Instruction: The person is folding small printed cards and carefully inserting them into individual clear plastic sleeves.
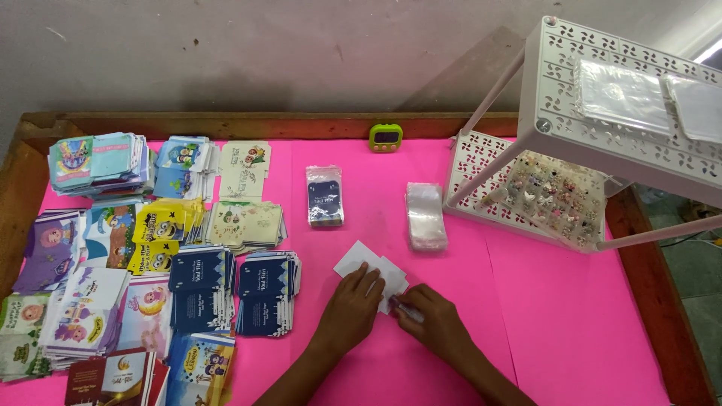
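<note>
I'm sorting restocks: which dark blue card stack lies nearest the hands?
The right-hand dark blue stack, just left of the left hand; its twin lies farther left.

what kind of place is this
Probably a small home workshop for packing printed envelopes or cards. Stacks of colourful printed envelopes cover a pink-topped table, a pile of clear plastic sleeves lies ready, and a white rack holds small trinkets.

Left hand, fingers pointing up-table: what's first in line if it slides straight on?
The left hand already rests on the white card. Past that, probably the stack of clear sleeves, though the line is uncertain.
</note>
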